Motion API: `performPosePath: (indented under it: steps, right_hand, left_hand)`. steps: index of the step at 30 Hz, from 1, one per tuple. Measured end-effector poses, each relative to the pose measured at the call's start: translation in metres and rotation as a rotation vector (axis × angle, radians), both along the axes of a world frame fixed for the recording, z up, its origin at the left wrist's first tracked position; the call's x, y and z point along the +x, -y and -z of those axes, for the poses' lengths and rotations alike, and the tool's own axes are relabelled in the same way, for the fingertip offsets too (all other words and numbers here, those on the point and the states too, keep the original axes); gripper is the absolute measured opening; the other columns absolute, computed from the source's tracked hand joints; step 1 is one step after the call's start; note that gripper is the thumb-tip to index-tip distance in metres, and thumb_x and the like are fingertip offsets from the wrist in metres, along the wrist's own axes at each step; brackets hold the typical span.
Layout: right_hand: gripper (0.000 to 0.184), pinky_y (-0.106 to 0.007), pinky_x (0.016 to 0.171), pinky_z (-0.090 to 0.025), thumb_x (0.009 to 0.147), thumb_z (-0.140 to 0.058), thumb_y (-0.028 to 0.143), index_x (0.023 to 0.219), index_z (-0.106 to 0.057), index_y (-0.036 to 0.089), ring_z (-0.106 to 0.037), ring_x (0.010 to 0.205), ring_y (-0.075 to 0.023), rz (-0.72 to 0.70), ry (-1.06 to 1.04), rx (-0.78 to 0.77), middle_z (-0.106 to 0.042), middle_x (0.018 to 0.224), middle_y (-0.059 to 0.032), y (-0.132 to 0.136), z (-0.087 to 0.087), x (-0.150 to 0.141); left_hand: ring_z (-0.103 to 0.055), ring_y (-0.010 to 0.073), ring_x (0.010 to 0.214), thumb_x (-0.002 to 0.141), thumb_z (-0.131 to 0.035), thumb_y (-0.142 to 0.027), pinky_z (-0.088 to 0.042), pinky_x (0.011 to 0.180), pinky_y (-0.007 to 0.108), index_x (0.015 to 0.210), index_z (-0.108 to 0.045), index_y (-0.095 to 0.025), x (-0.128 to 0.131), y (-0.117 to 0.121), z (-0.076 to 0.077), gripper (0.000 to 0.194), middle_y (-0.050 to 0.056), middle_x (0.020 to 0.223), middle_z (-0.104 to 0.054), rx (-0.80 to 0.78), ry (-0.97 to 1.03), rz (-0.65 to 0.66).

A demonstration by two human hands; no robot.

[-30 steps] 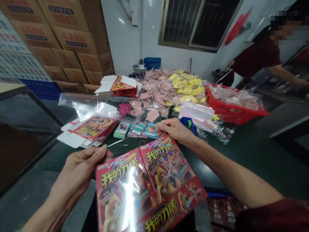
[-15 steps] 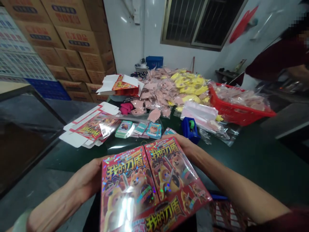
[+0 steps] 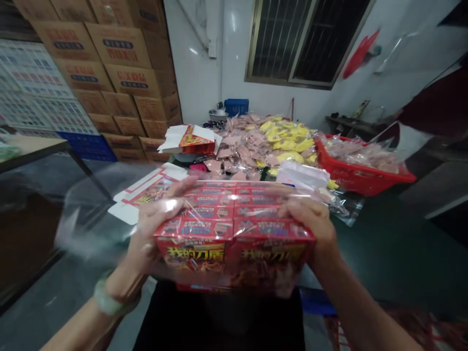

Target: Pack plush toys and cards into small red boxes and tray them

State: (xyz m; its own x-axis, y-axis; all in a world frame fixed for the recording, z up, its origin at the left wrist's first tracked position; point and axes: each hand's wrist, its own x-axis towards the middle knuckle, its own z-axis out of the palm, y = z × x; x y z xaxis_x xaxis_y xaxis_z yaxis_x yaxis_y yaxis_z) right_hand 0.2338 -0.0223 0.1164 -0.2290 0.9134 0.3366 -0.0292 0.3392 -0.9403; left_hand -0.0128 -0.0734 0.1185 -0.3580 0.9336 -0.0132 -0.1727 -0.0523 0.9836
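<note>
Both hands hold a block of red printed boxes [image 3: 234,229] up in front of me, wrapped in loose clear plastic film. My left hand [image 3: 153,229] grips its left end, with a pale green bangle [image 3: 109,298] on the wrist. My right hand [image 3: 310,226] grips the right end. The film trails out to the left in a blurred sheet [image 3: 95,219]. Rows of box edges face me, and the large printed faces are hidden. Flat white-and-red box blanks [image 3: 149,191] lie on the table beyond my left hand.
A dark green worktable [image 3: 380,234] runs ahead, with a heap of pink and yellow packets [image 3: 263,146] and a red basket [image 3: 351,170] of bagged goods. An opened red box [image 3: 193,139] stands nearby. Stacked cartons [image 3: 117,83] rise at left. A co-worker's dark red sleeve [image 3: 435,109] shows at right.
The block has tipped from showing its large printed faces to showing its stacked edges. My hands have moved up and closer to its ends, and the film now spreads out to the left.
</note>
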Motion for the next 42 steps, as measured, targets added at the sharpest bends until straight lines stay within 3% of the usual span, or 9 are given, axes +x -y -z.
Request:
performPosePath:
  steps: [4,7,12,16,20,26,30,35,42]
  right_hand:
    - [0.029,-0.040,0.090,-0.039,0.080,-0.052,0.033,0.054,-0.056,0.022,-0.055,0.103,-0.0271,0.018,0.150,0.073,-0.067,0.095,-0.0042,0.029,0.033,0.005]
    - [0.023,-0.041,0.090,-0.039,0.080,-0.054,0.031,0.059,-0.056,0.021,-0.057,0.097,-0.0255,0.022,0.217,0.124,-0.066,0.088,-0.0055,0.040,0.040,0.003]
    - [0.018,-0.036,0.083,-0.043,0.077,-0.059,0.031,0.063,-0.056,0.020,-0.058,0.092,-0.0227,0.114,0.268,0.080,-0.065,0.088,-0.0062,0.029,0.021,0.000]
    - [0.019,-0.033,0.079,-0.043,0.077,-0.059,0.033,0.063,-0.058,0.020,-0.057,0.083,-0.0187,0.106,0.213,0.039,-0.064,0.082,-0.0038,0.006,0.011,-0.002]
    - [0.020,-0.027,0.063,-0.041,0.074,-0.062,0.036,0.063,-0.060,0.018,-0.052,0.065,-0.0129,0.088,0.121,-0.097,-0.061,0.070,-0.0002,-0.023,0.008,-0.001]
    - [0.024,-0.026,0.058,-0.036,0.068,-0.066,0.039,0.059,-0.060,0.017,-0.049,0.060,-0.0115,0.067,0.102,-0.226,-0.058,0.062,0.0012,-0.052,0.019,0.003]
    - [0.025,-0.025,0.054,-0.033,0.066,-0.067,0.039,0.058,-0.061,0.016,-0.046,0.054,-0.0093,0.103,0.066,-0.281,-0.056,0.057,0.0023,-0.053,0.026,0.003]
    - [0.025,-0.024,0.054,-0.034,0.067,-0.067,0.038,0.057,-0.061,0.016,-0.046,0.054,-0.0086,0.128,0.048,-0.237,-0.056,0.056,0.0026,-0.049,0.026,0.005]
    - [0.022,-0.024,0.058,-0.038,0.065,-0.069,0.038,0.062,-0.064,0.017,-0.050,0.058,-0.0096,0.178,-0.026,-0.254,-0.060,0.061,0.0016,-0.047,0.030,0.008]
  left_hand:
    - [-0.049,0.0305,0.118,0.070,-0.065,-0.038,-0.045,0.092,0.035,0.067,-0.071,-0.020,-0.012,0.013,0.031,0.019,0.006,0.123,-0.060,0.031,-0.250,0.145]
    - [-0.047,0.0289,0.120,0.072,-0.066,-0.037,-0.038,0.099,0.033,0.063,-0.071,-0.022,-0.019,0.022,0.040,0.019,0.006,0.122,-0.060,0.017,-0.409,0.164]
    - [-0.060,0.0227,0.087,0.061,-0.074,-0.035,-0.046,0.075,0.028,0.055,-0.065,-0.020,-0.015,0.005,0.019,0.019,0.006,0.090,-0.068,0.002,-0.315,0.118]
    - [-0.053,0.0136,0.062,0.060,-0.074,-0.032,-0.042,0.061,0.025,0.050,-0.061,-0.018,-0.011,-0.020,0.004,0.022,0.001,0.063,-0.060,0.057,-0.287,0.113]
    - [-0.054,0.0120,0.072,0.059,-0.075,-0.025,-0.041,0.070,0.022,0.051,-0.061,-0.016,-0.013,-0.042,0.001,0.019,0.000,0.073,-0.063,0.121,-0.261,0.039]
    - [-0.056,0.0136,0.065,0.055,-0.077,-0.028,-0.041,0.060,0.024,0.054,-0.063,-0.015,-0.016,-0.060,0.010,0.019,0.003,0.070,-0.066,-0.092,-0.200,0.069]
    - [-0.049,0.0099,0.053,0.057,-0.076,-0.030,-0.037,0.051,0.022,0.055,-0.064,-0.015,-0.015,-0.062,0.014,0.019,-0.002,0.057,-0.060,-0.122,-0.298,0.033]
    - [-0.052,0.0115,0.058,0.057,-0.075,-0.035,-0.038,0.054,0.022,0.061,-0.068,-0.015,-0.016,-0.063,0.012,0.022,0.000,0.062,-0.064,-0.097,-0.459,0.056]
    - [-0.055,0.0139,0.060,0.058,-0.073,-0.041,-0.041,0.057,0.024,0.066,-0.068,-0.015,-0.018,-0.069,0.014,0.028,0.002,0.066,-0.066,-0.133,-0.487,0.109]
